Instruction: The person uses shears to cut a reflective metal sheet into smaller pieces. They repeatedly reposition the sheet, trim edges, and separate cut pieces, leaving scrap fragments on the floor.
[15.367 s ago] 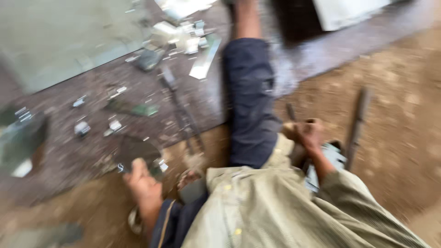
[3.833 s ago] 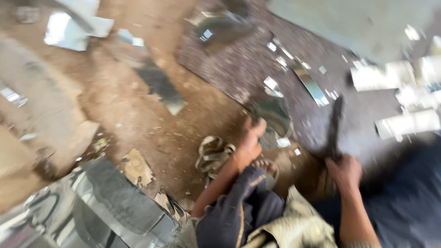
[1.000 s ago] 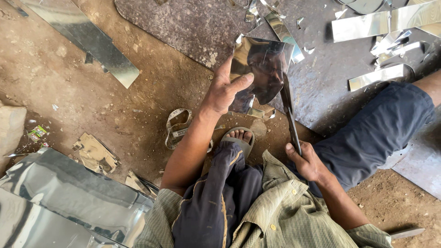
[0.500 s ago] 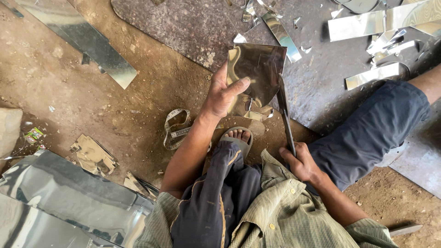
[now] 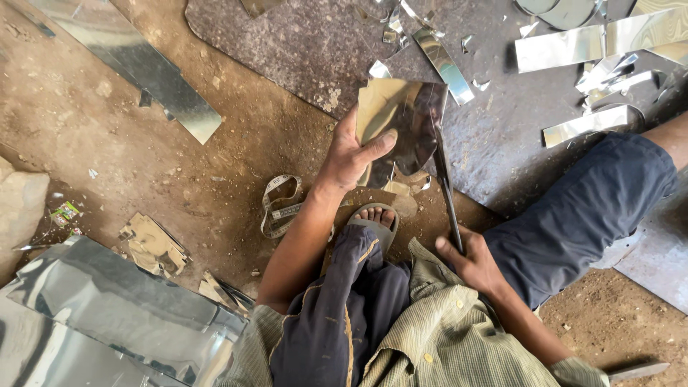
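Shiny sheet metal piece [image 5: 405,122] has come lower since 1 second ago, now at the dark floor slab's [image 5: 287,50] near edge, pinched in the left hand [image 5: 355,150], while the right hand [image 5: 469,261] stays clenched on the long shears [image 5: 446,186], blades at its right edge.

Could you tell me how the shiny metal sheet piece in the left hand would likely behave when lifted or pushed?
The sheet metal piece looks thin and mirror-smooth, so probably light, slightly springy and slippery. The left hand pinches it by one edge, suggesting little weight. Its cut edges look sharp.
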`<state>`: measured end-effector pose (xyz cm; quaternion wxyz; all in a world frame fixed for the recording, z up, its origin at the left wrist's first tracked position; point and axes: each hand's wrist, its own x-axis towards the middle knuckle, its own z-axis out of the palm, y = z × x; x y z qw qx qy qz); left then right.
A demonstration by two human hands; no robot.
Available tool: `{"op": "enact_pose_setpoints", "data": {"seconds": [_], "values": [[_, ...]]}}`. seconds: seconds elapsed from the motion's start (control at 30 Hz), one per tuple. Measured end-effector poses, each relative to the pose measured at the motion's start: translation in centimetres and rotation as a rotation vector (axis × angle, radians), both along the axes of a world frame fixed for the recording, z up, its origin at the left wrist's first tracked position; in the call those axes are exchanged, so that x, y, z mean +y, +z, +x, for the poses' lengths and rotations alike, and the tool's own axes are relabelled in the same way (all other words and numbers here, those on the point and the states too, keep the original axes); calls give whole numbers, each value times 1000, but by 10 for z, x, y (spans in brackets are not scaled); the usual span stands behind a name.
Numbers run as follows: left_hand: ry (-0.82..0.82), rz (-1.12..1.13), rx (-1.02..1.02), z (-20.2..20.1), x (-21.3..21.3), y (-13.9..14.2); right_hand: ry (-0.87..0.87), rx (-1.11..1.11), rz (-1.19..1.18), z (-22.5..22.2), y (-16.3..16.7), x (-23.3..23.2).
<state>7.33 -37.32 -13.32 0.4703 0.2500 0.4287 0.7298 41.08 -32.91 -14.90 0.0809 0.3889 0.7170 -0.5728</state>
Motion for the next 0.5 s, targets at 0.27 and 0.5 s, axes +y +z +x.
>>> {"op": "enact_pose_setpoints", "data": {"seconds": [0.27, 0.5], "values": [[23, -50, -7, -2, 2, 26, -37, 45, -195, -4, 6, 10], [5, -13, 24, -25, 6, 78, 9, 204, 24, -56, 43, 27]]}}
